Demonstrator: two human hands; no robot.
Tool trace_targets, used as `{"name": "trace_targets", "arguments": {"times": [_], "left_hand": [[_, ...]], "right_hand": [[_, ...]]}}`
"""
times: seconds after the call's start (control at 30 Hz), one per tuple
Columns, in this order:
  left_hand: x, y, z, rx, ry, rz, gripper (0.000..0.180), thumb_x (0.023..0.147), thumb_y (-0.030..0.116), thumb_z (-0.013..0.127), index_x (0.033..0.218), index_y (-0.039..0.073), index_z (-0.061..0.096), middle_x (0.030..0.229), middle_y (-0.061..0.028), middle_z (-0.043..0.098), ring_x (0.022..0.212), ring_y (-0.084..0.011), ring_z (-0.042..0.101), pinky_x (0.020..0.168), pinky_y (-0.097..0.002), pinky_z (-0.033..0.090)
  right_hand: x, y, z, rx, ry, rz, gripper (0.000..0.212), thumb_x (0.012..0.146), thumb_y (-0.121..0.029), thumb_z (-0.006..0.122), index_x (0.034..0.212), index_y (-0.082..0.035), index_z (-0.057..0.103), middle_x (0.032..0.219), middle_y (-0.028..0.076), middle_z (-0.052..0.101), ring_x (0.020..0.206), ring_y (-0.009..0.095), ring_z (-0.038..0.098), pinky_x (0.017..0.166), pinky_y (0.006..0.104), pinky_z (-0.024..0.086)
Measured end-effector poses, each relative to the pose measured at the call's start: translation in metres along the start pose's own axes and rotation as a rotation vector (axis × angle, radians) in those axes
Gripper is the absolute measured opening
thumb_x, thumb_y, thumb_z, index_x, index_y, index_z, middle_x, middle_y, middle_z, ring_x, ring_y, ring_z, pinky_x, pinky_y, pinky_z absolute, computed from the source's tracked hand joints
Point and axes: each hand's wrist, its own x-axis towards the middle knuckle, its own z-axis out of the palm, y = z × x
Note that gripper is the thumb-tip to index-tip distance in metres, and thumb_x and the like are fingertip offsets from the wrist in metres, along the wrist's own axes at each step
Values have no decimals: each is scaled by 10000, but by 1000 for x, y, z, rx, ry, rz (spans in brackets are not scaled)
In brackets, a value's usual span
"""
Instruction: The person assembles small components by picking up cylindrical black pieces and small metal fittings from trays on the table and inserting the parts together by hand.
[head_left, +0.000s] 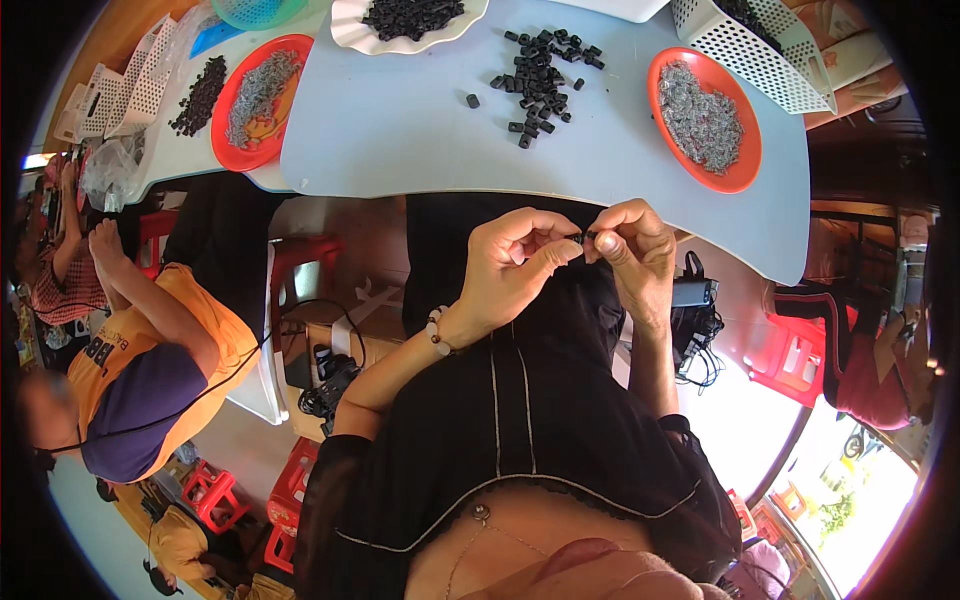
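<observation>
Where left hand [503, 268] nears right hand [645, 262], a black piece [577, 239] lies between

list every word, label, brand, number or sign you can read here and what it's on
Yellow-orange and navy shirt on the person at left: dark lettering, sideways; I won't copy words or brands.
Small black part between left hand and right hand: too small to tell any marking.
Loose black parts, red plate: none readable.

Matt-looking black plastic pieces [541, 88], glossy red plastic plates [738, 181], smooth tabletop [400, 130]
</observation>
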Motion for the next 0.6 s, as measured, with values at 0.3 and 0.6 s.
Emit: {"name": "trace_targets", "arguments": {"times": [0.3,0.6], "left_hand": [[-2,-3,-1,4,-4,-20,175,891,45,711,1031,-47,659,842,-50,648,710,-72,567,616,-214,472],[-2,-3,0,11,8,-1,175,879,15,713,1034,-46,660,851,-51,642,718,-79,569,627,-220,475]], "right_hand": [[-1,10,-6,240,-62,30,148,890,-85,712,967,16,637,860,84,671,779,144,645,698,274,524],[0,14,-6,299,-45,73,129,918,-114,684,972,-10,630,870,80,668,764,127,613,675,263,485]]}}
